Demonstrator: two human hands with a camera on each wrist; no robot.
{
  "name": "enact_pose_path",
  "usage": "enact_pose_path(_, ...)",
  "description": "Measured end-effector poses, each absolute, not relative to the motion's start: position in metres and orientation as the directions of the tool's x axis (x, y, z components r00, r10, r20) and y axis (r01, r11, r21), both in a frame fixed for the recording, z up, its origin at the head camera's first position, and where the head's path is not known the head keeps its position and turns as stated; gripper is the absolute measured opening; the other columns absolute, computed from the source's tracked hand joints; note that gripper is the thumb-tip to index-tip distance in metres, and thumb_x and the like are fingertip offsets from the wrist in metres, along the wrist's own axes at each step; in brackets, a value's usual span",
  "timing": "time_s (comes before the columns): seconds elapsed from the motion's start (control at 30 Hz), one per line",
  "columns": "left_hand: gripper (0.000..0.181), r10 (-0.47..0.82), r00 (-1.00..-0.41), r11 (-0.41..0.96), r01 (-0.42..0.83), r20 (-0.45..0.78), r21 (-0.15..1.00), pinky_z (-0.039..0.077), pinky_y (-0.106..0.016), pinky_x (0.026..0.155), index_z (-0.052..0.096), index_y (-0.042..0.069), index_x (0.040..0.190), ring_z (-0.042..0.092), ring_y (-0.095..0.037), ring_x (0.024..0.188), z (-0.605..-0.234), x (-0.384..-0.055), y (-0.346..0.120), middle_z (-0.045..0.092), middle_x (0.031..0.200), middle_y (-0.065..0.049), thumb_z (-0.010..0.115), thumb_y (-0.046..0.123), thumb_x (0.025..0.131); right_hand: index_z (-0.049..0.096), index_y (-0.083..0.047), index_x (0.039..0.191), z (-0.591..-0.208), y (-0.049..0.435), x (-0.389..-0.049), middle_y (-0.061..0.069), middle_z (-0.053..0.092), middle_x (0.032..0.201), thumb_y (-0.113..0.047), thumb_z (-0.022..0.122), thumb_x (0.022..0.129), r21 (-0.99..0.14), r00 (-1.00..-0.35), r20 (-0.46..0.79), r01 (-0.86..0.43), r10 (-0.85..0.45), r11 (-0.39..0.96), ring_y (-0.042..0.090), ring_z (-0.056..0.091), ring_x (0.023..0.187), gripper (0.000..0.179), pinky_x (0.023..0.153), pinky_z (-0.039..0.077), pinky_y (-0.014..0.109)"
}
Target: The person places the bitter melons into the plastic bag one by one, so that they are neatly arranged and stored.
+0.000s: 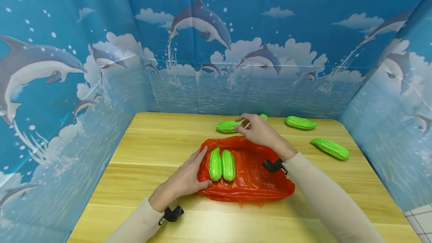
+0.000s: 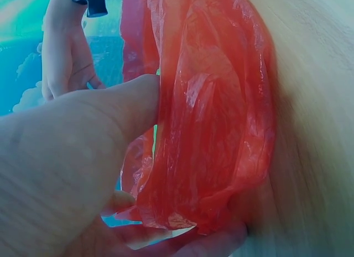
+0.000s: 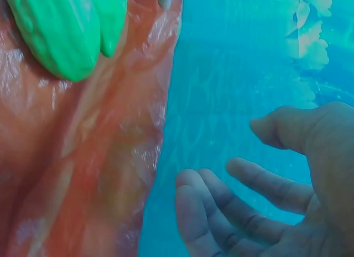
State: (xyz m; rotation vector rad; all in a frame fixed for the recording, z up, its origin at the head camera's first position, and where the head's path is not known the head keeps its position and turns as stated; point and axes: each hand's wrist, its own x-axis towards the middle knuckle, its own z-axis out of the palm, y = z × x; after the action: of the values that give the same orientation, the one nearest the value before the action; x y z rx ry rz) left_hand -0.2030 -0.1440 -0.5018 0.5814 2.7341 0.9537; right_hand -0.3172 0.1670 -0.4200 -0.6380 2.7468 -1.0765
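A red plastic bag [image 1: 253,168] lies with its mouth spread wide, and two bright green bitter melons [image 1: 215,165] rest side by side in its left part. My left hand [image 1: 187,175] holds the bag's left end; in the left wrist view its thumb [image 2: 130,104] reaches over the rim while the other fingers lie along the outside. Beyond the bag's far rim, my right hand [image 1: 258,128] hovers, fingers loosely bent with nothing between them in the right wrist view. It overlaps green at the back, where a bitter melon [image 1: 227,126] shows on its left and a green tip on its right.
At the back right lies another bitter melon [image 1: 300,123], with one more bitter melon [image 1: 330,149] nearer the right edge. The wooden table [image 1: 141,168] meets a dolphin-print curtain [image 1: 209,85] at the back and both sides.
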Motion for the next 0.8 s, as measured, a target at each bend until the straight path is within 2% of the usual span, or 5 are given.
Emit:
enact_pose_path(0.2, 0.118, 0.423, -0.905, 0.716, 0.302, -0.047, 0.629, 0.049, -0.065, 0.135, 0.019, 0.013, 0.189, 0.044, -0.051, 0.171, -0.502, -0.204, -0.142, 0.026, 0.192, -0.026, 0.095, 0.031, 0.099, 0.076, -0.006, 0.148, -0.418, 0.169, -0.329, 0.018, 0.083, 0.121, -0.028, 0.071, 0.118, -0.653, -0.913, 0.054, -0.338, -0.405, 0.677, 0.025, 0.080, 0.089, 0.038, 0.075, 0.064, 0.039)
enact_pose_path(0.47, 0.118, 0.420, -0.906, 0.718, 0.298, -0.051, 0.629, 0.048, -0.064, 0.136, 0.019, 0.014, 0.189, 0.043, -0.050, 0.173, -0.500, -0.204, -0.142, 0.026, 0.193, -0.025, 0.095, 0.032, 0.099, 0.076, -0.006, 0.149, -0.416, 0.169, -0.346, 0.021, 0.082, 0.131, -0.028, 0.071, 0.118, -0.604, -0.912, 0.053, -0.354, -0.408, 0.714, 0.034, 0.080, 0.104, 0.038, 0.093, 0.068, 0.054)
enact_pose_path(0.6, 0.119, 0.419, -0.906, 0.720, 0.296, -0.053, 0.628, 0.049, -0.065, 0.135, 0.019, 0.015, 0.189, 0.043, -0.050, 0.172, -0.501, -0.203, -0.141, 0.025, 0.193, -0.025, 0.095, 0.033, 0.099, 0.075, -0.008, 0.151, -0.418, 0.169, -0.356, 0.021, 0.081, 0.136, -0.029, 0.070, 0.119, -0.596, -0.910, 0.025, -0.346, -0.413, 0.725, 0.036, 0.079, 0.110, 0.039, 0.097, 0.066, 0.058)
enact_pose_path(0.8, 0.119, 0.416, -0.908, 0.723, 0.294, -0.054, 0.626, 0.049, -0.064, 0.135, 0.019, 0.015, 0.189, 0.044, -0.050, 0.172, -0.501, -0.203, -0.141, 0.026, 0.193, -0.024, 0.095, 0.034, 0.099, 0.073, -0.010, 0.155, -0.423, 0.168, -0.371, 0.024, 0.076, 0.149, -0.029, 0.071, 0.118, -0.615, -0.904, -0.027, -0.322, -0.428, 0.719, 0.043, 0.076, 0.126, 0.042, 0.107, 0.065, 0.062)
